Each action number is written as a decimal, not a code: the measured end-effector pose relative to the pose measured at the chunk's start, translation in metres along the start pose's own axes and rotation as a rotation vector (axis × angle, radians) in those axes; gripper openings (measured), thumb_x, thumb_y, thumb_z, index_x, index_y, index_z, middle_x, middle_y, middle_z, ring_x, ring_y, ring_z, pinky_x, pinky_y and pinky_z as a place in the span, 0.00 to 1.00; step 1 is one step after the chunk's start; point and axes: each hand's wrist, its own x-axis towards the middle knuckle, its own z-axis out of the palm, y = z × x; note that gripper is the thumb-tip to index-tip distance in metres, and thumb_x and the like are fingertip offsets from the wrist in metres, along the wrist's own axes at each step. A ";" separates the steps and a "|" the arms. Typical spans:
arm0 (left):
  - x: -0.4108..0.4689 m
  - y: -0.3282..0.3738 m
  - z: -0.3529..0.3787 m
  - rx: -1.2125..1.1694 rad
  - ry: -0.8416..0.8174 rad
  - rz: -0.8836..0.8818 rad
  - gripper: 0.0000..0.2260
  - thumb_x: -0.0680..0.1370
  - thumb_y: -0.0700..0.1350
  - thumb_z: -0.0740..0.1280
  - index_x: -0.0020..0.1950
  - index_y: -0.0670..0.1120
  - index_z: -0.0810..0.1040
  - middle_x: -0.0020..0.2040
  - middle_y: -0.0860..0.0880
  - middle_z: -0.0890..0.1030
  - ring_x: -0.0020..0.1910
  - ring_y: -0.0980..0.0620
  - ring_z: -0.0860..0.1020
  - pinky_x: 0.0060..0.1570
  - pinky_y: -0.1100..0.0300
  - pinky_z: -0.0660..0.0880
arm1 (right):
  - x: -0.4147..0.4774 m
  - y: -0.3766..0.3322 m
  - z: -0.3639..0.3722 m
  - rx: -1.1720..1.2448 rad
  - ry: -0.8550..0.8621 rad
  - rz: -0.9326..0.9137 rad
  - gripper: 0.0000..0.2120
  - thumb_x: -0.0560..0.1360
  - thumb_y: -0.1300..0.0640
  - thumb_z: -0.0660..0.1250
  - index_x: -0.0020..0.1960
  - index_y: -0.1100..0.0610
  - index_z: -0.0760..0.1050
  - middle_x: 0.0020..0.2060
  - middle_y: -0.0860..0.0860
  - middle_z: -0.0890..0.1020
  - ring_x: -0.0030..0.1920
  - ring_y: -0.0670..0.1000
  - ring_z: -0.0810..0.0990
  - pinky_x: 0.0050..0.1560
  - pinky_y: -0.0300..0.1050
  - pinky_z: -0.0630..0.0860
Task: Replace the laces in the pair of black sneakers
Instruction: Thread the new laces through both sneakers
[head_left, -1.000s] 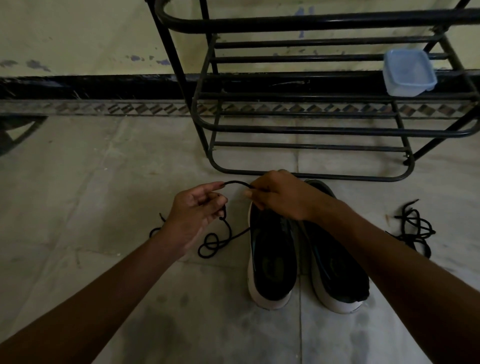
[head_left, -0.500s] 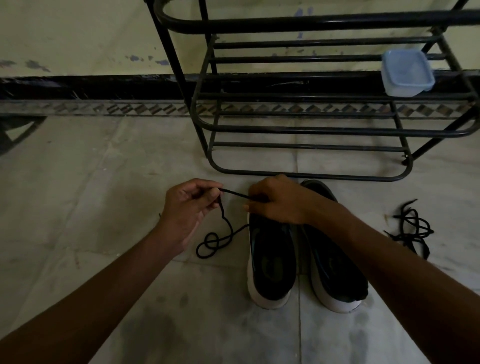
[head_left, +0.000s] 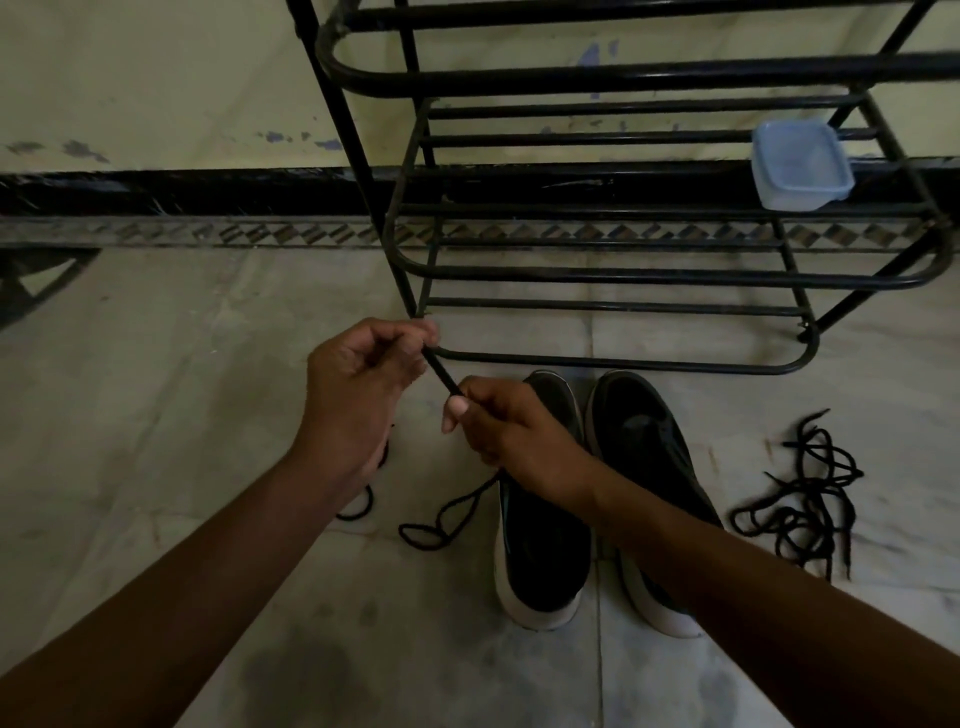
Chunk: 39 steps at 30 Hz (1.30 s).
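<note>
One corded lace (head_left: 440, 370) (black) spans left hand (head_left: 358, 400) to right hand (head_left: 511, 439).

Bare floor (head_left: 156, 405) lies open left of the sneakers (head_left: 545, 566). Behind them the black rack (head_left: 613, 362) bars the way, and a tangle of laces (head_left: 802, 512) lies on their right.

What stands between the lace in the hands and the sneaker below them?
Nothing visible. The left hand and right hand pinch the lace close by the sneaker; only the right hand itself hides the shoe's front part.
</note>
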 end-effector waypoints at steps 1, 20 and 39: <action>-0.002 0.001 0.001 -0.108 -0.027 -0.067 0.06 0.82 0.37 0.66 0.47 0.43 0.81 0.51 0.43 0.86 0.58 0.43 0.84 0.57 0.52 0.80 | -0.002 0.003 0.004 -0.080 0.023 -0.024 0.14 0.85 0.56 0.58 0.48 0.63 0.77 0.30 0.49 0.68 0.31 0.47 0.68 0.34 0.42 0.66; 0.011 0.006 -0.021 0.338 -0.251 0.133 0.06 0.82 0.37 0.66 0.51 0.44 0.83 0.39 0.46 0.85 0.27 0.58 0.73 0.31 0.67 0.69 | -0.016 -0.017 0.007 -0.654 -0.396 -0.081 0.11 0.84 0.57 0.60 0.46 0.57 0.78 0.35 0.40 0.75 0.36 0.36 0.75 0.42 0.30 0.67; 0.004 -0.003 -0.009 0.459 -0.124 0.020 0.06 0.82 0.38 0.65 0.48 0.42 0.81 0.43 0.50 0.88 0.47 0.55 0.86 0.52 0.67 0.76 | 0.000 -0.045 -0.035 -0.612 0.234 -0.182 0.12 0.84 0.56 0.60 0.47 0.59 0.79 0.33 0.43 0.74 0.33 0.39 0.75 0.36 0.29 0.69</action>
